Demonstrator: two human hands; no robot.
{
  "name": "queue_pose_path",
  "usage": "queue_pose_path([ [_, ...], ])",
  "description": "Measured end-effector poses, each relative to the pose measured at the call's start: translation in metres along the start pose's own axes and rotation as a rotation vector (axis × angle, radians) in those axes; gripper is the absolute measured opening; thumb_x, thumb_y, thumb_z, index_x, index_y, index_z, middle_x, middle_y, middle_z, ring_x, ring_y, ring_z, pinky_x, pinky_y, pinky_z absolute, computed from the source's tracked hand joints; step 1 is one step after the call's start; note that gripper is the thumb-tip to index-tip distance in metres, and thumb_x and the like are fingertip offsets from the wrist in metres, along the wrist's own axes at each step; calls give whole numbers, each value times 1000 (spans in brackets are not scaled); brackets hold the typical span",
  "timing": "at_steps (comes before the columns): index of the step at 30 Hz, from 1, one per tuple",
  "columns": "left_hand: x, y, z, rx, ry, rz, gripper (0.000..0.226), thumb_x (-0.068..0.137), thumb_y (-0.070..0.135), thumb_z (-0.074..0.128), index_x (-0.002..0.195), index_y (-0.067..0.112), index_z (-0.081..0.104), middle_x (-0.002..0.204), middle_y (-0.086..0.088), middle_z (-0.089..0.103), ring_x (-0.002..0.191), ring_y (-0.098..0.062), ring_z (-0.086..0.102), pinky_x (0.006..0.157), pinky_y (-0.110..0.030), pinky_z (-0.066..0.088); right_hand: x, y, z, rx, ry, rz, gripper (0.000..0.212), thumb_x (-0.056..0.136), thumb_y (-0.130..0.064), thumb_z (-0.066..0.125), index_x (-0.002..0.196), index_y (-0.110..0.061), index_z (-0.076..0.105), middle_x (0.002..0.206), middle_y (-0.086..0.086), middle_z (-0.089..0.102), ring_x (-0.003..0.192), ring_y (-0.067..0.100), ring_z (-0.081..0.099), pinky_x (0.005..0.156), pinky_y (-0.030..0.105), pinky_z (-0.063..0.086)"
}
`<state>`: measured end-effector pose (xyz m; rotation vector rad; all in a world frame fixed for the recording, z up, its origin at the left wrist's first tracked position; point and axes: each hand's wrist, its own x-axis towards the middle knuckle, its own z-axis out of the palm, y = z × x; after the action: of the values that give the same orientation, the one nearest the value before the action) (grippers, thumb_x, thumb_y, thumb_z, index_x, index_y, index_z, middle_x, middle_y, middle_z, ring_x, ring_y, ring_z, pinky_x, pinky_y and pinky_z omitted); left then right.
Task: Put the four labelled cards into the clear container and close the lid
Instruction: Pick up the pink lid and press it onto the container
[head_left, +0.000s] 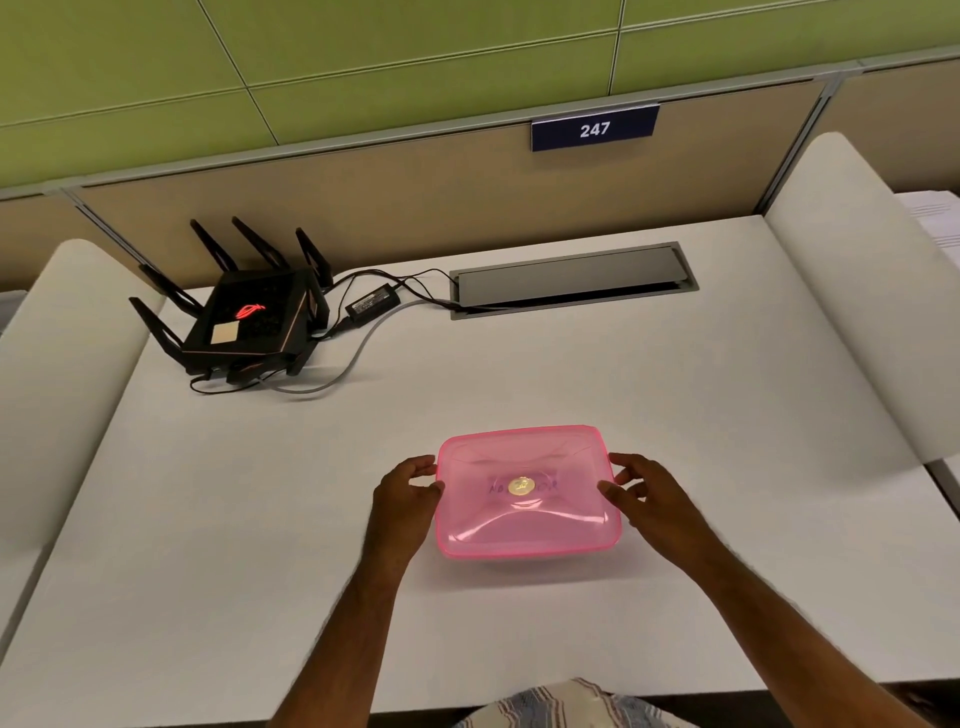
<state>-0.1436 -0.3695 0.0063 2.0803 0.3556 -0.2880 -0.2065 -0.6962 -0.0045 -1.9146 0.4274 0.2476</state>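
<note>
1. A person is sitting at a white desk (260, 519), viewed from above by a head camera; both bare forearms are reaching forward from the bottom edge.
2. A clear container with a pink lid (527, 491) is resting on the desk just in front of the person, at the centre of the clock face.
3. The left hand (408, 491) is touching the lid's edge at 9 o'clock, fingers curling loosely around the rim.
4. The right hand (641, 491) is touching the opposite edge at 3 o'clock, fingers likewise bending over the rim.
5. The hands are lying apart, one on each side; whether they are pressing down or only steadying is not clear.
6. Progress, as a judgement: the lid is lying over the container and appears seated, so the task looks to be at or near its last step. Whether it is fully snapped shut cannot be told.
7. Faint writing is showing through the lid near a round gold spot (521, 487), suggesting cards inside. The cards cannot be counted; none are lying loose on the desk.
8. Count: one container, one lid, two hands.
9. Also on the desk: one black router (249, 322) with several antennas at 10 o'clock, one power brick (373, 303) beside it, and one grey cable hatch (571, 280) at 12 o'clock.
10. One blue sign (595, 128) reading 247 is hanging on the partition beyond.
</note>
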Motion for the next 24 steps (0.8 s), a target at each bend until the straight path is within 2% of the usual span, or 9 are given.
queue_pose_path([
  [3,5,0,1,49,-61,22,40,89,10,63,124,30,63,119,9,63,99,-12,67,85,-26,52,2,-1,0,-29,13,-5,27,97,-31,66,123,-29,61,113,0,58,92,19,65,79,40,57],
  [6,9,0,3,107,-124,30,48,91,8,54,133,32,56,122,6,53,93,-11,66,79,-25,49,4,-5,1,-93,71,-35,14,104,-35,51,111,-31,62,113,-7,57,107,15,60,86,32,47],
  [7,10,1,4,111,-134,20,49,91,8,53,132,33,55,123,6,52,94,-12,65,80,-27,50,5,-6,2,-136,99,-46,17,104,-36,49,113,-29,61,115,-6,57,112,16,58,89,32,44],
  [9,12,0,5,122,-140,7,48,91,7,53,130,34,54,125,6,51,95,-14,65,84,-33,53,8,-11,6,-248,151,-104,32,104,-38,48,131,-21,54,130,0,53,123,23,52,101,38,43],
  [12,14,0,6,121,-133,-4,48,89,8,54,130,32,54,125,6,51,95,-17,66,87,-40,55,16,-24,13,-459,170,-321,53,103,-42,44,148,-14,43,150,6,46,138,24,42,115,36,32],
  [15,14,1,7,122,-125,-8,48,89,8,53,130,32,55,125,7,52,93,-15,66,83,-35,54,28,-34,24,-674,107,-463,69,102,-57,29,156,-14,32,161,8,36,150,23,30,122,36,23],
  [18,14,2,7,127,-120,-13,48,90,7,53,131,32,55,125,7,51,92,-13,65,76,-28,51,36,-31,36,-796,-7,-458,84,97,-67,9,160,-13,19,167,5,22,156,20,13,126,36,9],
  [21,13,3,6,125,-119,-12,49,90,6,52,131,32,55,124,6,52,91,-13,65,73,-26,50,40,-22,43,-819,-32,-445,81,99,-64,15,160,-10,19,167,7,21,156,21,9,127,37,9],
  [24,12,4,6,125,-129,-16,49,90,7,51,132,32,55,124,6,52,94,-14,65,77,-31,53,39,-16,44,-798,7,-479,75,102,-57,24,158,-7,24,165,9,26,156,23,12,125,33,10],
])
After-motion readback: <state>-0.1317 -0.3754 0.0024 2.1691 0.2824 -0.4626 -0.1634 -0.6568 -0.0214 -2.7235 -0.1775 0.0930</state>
